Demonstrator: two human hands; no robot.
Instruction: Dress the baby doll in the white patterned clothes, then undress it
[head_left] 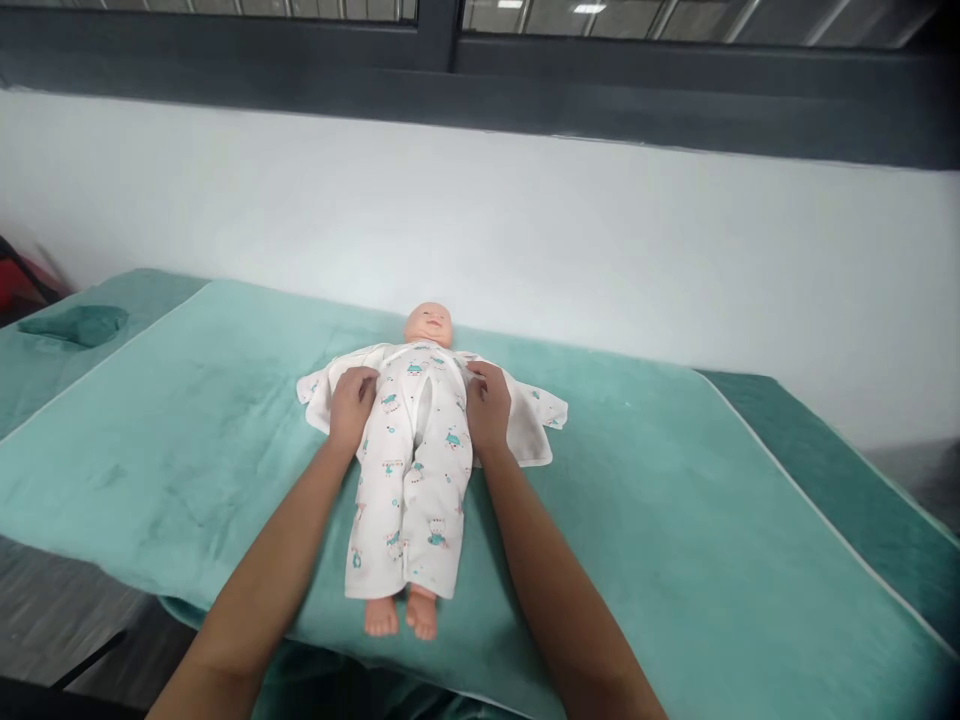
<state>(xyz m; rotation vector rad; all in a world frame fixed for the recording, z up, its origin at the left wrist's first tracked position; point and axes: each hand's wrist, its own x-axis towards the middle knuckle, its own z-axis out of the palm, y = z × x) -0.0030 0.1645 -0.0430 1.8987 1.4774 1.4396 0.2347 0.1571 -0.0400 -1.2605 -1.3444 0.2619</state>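
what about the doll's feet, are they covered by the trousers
No, both feet stick out bare below the legs of the white patterned trousers.

Massage-table cover (225,420), teal plush, is fitted w/ oval face opening (71,325) nr. L end; white piping (817,501) is run across L & R ends. White wall (525,240) is topped by dk. gray window frame (225,55). Gray floor (45,590) & thin blk. rod (88,660) are seen lower L; red item (11,285), unident., is cut off at L edge.
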